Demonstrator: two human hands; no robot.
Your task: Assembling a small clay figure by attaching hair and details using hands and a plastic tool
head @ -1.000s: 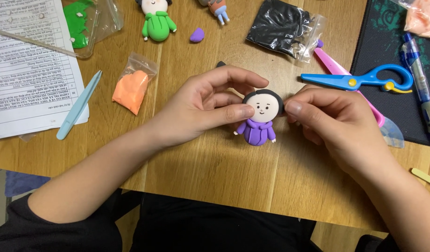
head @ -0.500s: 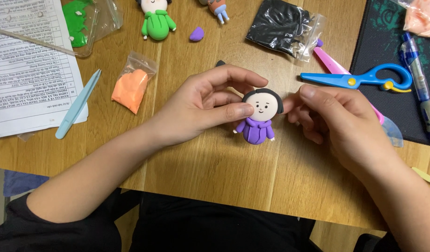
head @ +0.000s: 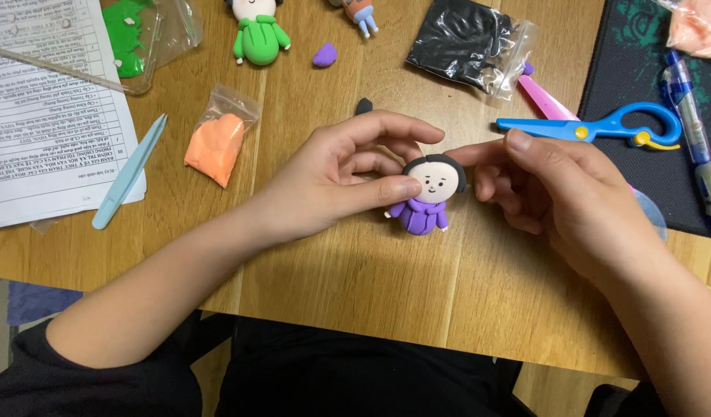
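— Where's the little clay figure with the purple body, pale round face and black hair (head: pixel 426 197)?

— Dead centre of the wooden table (head: pixel 355 293), lying face up. The left hand (head: pixel 336 181) has its thumb pressed to the side of the head, the other fingers arched apart above it. The right hand (head: pixel 560 193) comes in from 3 o'clock, forefinger touching the black hair, the remaining fingers loosely curled — not clamped on anything.

— So which step is this?

— I'd say shaping or seating the hair on the head. The next touch looks to call for light, even pressure; push hard and the face could dent.

— And the packets around them?

— At 9 o'clock from the figure, 1 small clear zip bag of orange clay (head: pixel 218 143), with a pale blue plastic tweezer tool (head: pixel 129 171) farther out. At 1 o'clock, a clear bag of black clay (head: pixel 470 48). At 11 o'clock, far corner, a clear bag of green clay (head: pixel 139 37) beside a white printed sheet (head: pixel 46 131). A peach-coloured bag (head: pixel 699 27) sits at 2 o'clock on the dark mat (head: pixel 633 69).

— Anything else?

— Blue plastic scissors (head: pixel 595 127) at 2 o'clock, a green clay figure (head: pixel 259 35) at 11, and a small purple clay lump (head: pixel 324 54) near it.
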